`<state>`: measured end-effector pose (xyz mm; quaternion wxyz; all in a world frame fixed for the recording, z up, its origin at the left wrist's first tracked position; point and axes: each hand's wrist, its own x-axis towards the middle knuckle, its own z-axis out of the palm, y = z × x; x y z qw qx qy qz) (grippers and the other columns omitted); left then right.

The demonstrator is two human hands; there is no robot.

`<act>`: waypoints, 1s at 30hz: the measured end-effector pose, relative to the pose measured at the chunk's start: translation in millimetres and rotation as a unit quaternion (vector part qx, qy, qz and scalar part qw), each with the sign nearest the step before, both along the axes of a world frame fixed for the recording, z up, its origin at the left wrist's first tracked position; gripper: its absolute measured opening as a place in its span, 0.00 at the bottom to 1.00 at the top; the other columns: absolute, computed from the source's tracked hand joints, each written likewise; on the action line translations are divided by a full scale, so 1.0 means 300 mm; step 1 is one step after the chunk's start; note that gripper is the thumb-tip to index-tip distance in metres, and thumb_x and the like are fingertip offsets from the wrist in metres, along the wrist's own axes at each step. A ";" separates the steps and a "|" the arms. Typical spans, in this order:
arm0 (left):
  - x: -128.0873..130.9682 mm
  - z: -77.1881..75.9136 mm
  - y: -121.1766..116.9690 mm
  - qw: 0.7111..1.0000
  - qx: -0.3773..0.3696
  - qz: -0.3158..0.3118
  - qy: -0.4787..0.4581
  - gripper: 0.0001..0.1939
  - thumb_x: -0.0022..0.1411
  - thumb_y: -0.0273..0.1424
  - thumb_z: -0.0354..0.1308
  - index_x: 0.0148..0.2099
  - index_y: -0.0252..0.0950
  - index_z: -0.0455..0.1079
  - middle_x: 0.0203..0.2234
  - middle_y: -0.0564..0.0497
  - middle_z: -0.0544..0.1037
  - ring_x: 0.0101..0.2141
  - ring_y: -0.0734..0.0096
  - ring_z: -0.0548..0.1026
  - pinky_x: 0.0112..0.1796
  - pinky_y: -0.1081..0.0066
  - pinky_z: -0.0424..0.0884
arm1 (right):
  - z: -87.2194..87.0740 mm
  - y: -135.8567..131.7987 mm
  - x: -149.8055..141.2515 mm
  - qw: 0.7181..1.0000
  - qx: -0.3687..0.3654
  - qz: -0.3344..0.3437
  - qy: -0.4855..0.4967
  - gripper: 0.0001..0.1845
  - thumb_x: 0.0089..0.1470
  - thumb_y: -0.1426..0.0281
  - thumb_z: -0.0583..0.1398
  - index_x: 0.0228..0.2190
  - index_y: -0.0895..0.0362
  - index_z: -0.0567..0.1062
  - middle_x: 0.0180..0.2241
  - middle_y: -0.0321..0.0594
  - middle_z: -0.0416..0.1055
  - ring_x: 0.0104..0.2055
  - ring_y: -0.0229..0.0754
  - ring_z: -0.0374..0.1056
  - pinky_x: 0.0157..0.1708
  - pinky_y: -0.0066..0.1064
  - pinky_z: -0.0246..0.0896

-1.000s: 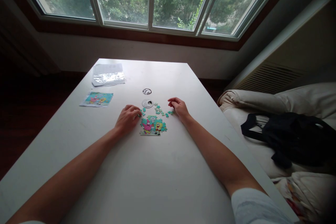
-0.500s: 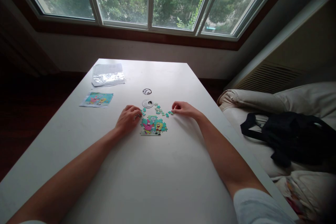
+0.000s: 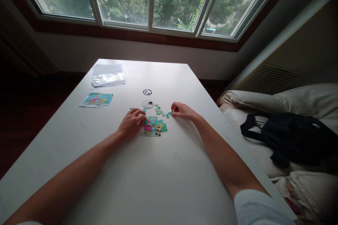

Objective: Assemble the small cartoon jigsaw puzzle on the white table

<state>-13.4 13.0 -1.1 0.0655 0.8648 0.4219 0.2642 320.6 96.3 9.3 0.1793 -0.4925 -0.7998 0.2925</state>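
Left hand (image 3: 132,122), right hand (image 3: 182,111) — puzzle (image 3: 154,126) between, nearer left; loose pieces (image 3: 158,111) beyond.

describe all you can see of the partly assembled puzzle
The partly assembled puzzle lies flat on the white table, apparently thin card. Pink and yellow cartoon figures flank a paler one against teal. Its near edge is straight, its right edge knobbly. The left hand overlaps its upper left; contact is unclear.

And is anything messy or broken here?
Nothing looks broken. The puzzle has a ragged, unfinished edge, with loose pieces scattered beyond it. A dark cloth item lies crumpled on the sofa, looking untidy.
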 end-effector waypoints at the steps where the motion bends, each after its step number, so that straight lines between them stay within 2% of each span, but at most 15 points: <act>1: 0.005 0.002 -0.005 1.000 -0.001 -0.007 0.005 0.11 0.69 0.26 0.54 0.44 0.43 0.77 0.49 0.48 0.78 0.54 0.57 0.69 0.54 0.53 0.69 | -0.005 0.000 -0.006 1.000 0.012 0.007 0.012 0.09 0.47 0.67 0.66 0.33 0.54 0.74 0.31 0.34 0.70 0.32 0.38 0.64 0.32 0.28 0.57; 5: 0.015 0.010 -0.015 0.999 -0.019 -0.038 0.018 0.11 0.69 0.27 0.53 0.45 0.43 0.77 0.50 0.49 0.78 0.53 0.58 0.70 0.54 0.55 0.69 | -0.026 -0.005 -0.039 0.996 0.042 0.027 0.070 0.06 0.48 0.68 0.63 0.31 0.55 0.74 0.34 0.37 0.72 0.36 0.40 0.65 0.36 0.30 0.59; 10: 0.017 0.017 -0.016 0.998 -0.042 -0.050 0.008 0.11 0.68 0.27 0.55 0.45 0.44 0.78 0.48 0.49 0.79 0.51 0.59 0.71 0.53 0.57 0.69 | -0.037 -0.022 -0.073 0.991 0.002 0.004 0.136 0.06 0.48 0.67 0.61 0.31 0.55 0.74 0.30 0.34 0.73 0.31 0.37 0.63 0.32 0.28 0.57; 21: 0.019 0.010 -0.019 0.998 -0.037 -0.057 0.017 0.10 0.69 0.28 0.55 0.46 0.44 0.77 0.48 0.50 0.79 0.51 0.59 0.71 0.55 0.58 0.68 | -0.036 -0.048 -0.137 0.983 0.033 -0.044 0.178 0.06 0.49 0.66 0.61 0.30 0.55 0.74 0.29 0.35 0.74 0.28 0.35 0.60 0.30 0.29 0.56; 26: 0.018 0.010 -0.019 0.997 -0.035 -0.061 0.021 0.10 0.70 0.28 0.55 0.47 0.44 0.76 0.48 0.49 0.79 0.51 0.59 0.71 0.55 0.57 0.67 | -0.042 -0.062 -0.164 0.976 0.010 -0.062 0.209 0.10 0.51 0.62 0.63 0.32 0.55 0.75 0.31 0.36 0.74 0.29 0.37 0.64 0.30 0.30 0.60; 30: 0.024 0.023 -0.027 0.997 -0.030 -0.063 0.029 0.10 0.71 0.30 0.54 0.49 0.43 0.75 0.50 0.48 0.78 0.52 0.58 0.70 0.55 0.56 0.68 | -0.053 -0.064 -0.176 0.958 -0.028 -0.066 0.278 0.12 0.51 0.60 0.65 0.32 0.56 0.74 0.32 0.37 0.75 0.32 0.39 0.68 0.32 0.31 0.64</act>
